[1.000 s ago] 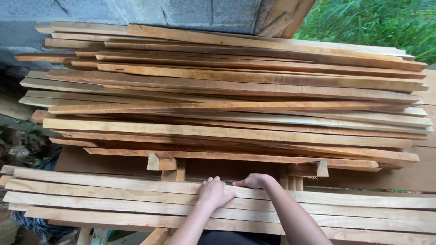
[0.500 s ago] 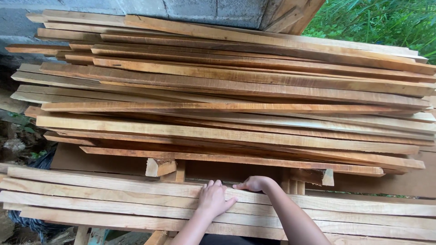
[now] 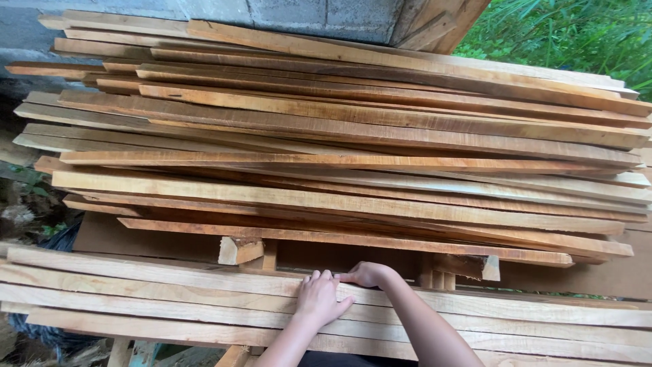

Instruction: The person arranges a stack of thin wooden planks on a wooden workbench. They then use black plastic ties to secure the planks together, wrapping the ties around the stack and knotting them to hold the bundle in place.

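Stacked planks (image 3: 339,170), two hands (image 3: 319,299) flat on near boards (image 3: 170,299)

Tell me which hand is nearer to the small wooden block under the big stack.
Left. The left hand lies flat on the near planks, just right of and below the small wooden block; the right hand rests farther right, at the planks' far edge.

Head camera looks steeply down, close over stacked planks (image 3: 339,163).
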